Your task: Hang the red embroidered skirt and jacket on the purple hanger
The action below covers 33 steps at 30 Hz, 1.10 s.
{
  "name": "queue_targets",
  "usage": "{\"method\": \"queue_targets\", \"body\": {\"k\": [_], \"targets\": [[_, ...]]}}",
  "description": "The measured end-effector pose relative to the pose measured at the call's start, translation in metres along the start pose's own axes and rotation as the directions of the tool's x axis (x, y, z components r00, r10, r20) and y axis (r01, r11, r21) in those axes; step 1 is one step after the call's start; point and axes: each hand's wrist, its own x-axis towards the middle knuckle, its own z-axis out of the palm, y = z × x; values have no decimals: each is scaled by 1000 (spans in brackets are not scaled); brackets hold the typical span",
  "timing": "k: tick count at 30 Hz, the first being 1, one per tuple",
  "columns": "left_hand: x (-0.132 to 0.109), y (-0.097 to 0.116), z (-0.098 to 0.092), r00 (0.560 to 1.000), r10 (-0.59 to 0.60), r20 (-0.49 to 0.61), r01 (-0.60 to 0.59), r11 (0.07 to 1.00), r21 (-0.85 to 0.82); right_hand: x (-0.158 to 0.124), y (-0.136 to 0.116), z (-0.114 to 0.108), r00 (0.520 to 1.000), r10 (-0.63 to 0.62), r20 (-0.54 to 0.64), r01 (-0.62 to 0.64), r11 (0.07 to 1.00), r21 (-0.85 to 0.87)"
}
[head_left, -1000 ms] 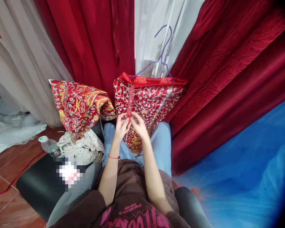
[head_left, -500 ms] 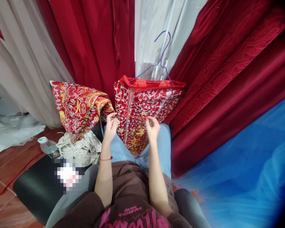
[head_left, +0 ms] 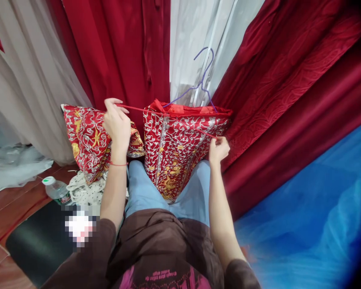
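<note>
A red garment with silver and gold embroidery (head_left: 174, 160) hangs from a purple wire hanger (head_left: 202, 82) and reaches down between my knees. Across its upper part runs a thin red cord (head_left: 135, 108). My left hand (head_left: 118, 120), raised at the upper left, is closed on one end of the cord. Lower and to the right of the garment, my right hand (head_left: 219, 150) pinches the other end. Behind my left hand lies a second embroidered red cloth (head_left: 87, 136).
A black seat (head_left: 39, 241) at the lower left bears a blurred-out item. Beside it are a clear bottle (head_left: 56, 189) and a dotted white cloth (head_left: 87, 190). Red curtains (head_left: 114, 52) hang behind; blue tulle (head_left: 297, 208) spreads at the right.
My hands have moved far apart, the left up and to the left, the right outward to the right. The cord between them has risen toward the garment's top.
</note>
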Motion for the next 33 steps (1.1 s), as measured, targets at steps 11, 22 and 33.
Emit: {"method": "queue_targets", "body": {"k": [11,22,33], "targets": [[-3,9,31,791,180,585,-376,897,232,-15,-69,9,903,-292,315,320,946,-42],[7,24,103,737,308,601,-367,930,-26,-28,-163,103,697,-446,561,-99,715,692],[25,21,99,822,222,525,-341,929,141,16,-159,62,690,-577,438,537,813,225]]}}
